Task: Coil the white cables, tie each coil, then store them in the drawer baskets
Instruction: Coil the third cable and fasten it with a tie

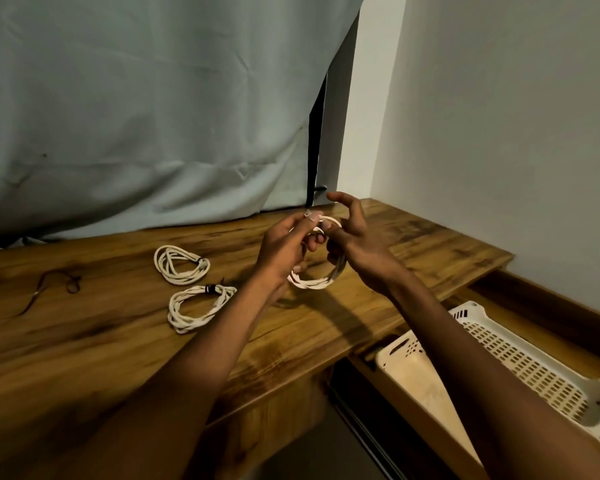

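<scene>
both hands raised together, left hand [284, 247] pinching, right hand [352, 244] half-curled.

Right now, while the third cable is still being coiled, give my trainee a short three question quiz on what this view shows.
1. True or false: two tied coils lie on the wooden desk, left of the hands.
2. What holds the white coil off the desk?
A. left hand alone
B. right hand alone
C. both hands
3. Fill in: the cream basket sits in the open ____ at the right.

Key
1. True: far tied coil and near tied coil, each with a dark tie.
2. C
3. drawer
</scene>
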